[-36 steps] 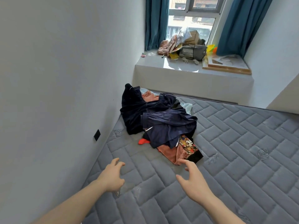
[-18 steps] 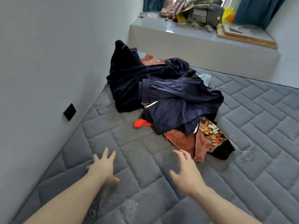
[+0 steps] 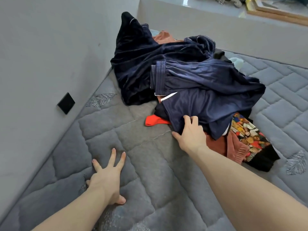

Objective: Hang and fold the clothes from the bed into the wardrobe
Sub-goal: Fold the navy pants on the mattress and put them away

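A heap of clothes lies on the grey quilted mattress [image 3: 150,164] against the wall. On top is a navy satin garment [image 3: 208,97], with a dark blue velvet garment [image 3: 133,64] behind it. Under them show a red piece [image 3: 155,121], a rust-brown garment [image 3: 220,145] and a black garment with a colourful print [image 3: 248,135]. My right hand [image 3: 190,134] rests on the near hem of the navy satin garment, index finger on the cloth, thumb spread at its edge. Flat on the bare mattress, fingers spread, presses my left hand [image 3: 106,179], well short of the heap.
A grey wall with a black socket plate [image 3: 66,103] runs along the left side of the mattress. Beyond the heap rises a grey window ledge [image 3: 216,27] carrying a wooden-framed board [image 3: 280,12] and other clutter. The wardrobe is out of view.
The view has moved closer to the heap. My right hand has reached forward from above the mattress onto the navy garment's hem. My left hand has settled flat on the mattress.
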A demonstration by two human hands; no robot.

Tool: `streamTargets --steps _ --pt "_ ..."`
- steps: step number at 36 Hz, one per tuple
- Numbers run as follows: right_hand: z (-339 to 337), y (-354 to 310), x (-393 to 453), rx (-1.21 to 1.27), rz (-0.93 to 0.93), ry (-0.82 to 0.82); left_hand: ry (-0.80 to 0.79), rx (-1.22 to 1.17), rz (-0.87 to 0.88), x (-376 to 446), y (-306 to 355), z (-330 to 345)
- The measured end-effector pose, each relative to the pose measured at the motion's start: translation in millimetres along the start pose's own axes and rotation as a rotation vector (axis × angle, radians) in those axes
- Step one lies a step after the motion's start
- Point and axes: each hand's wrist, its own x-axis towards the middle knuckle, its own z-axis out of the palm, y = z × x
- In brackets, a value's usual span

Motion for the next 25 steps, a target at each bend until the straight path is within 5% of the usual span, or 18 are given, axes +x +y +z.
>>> streamTargets --steps 6,15,25 --pt "-7.2 2.5 17.8 0.055 -0.03 -0.002 0.039 -0.004 0.008 -0.3 -1.6 1.3" --pt "49.5 7.7 -102.0 0.008 -0.154 -0.159 0.106 -0.034 0.023 5.4 -7.2 6.9" --pt "10.4 17.4 -270.0 0.145 0.021 -0.718 0.128 -0.045 0.134 -67.5 -28.0 33.9"
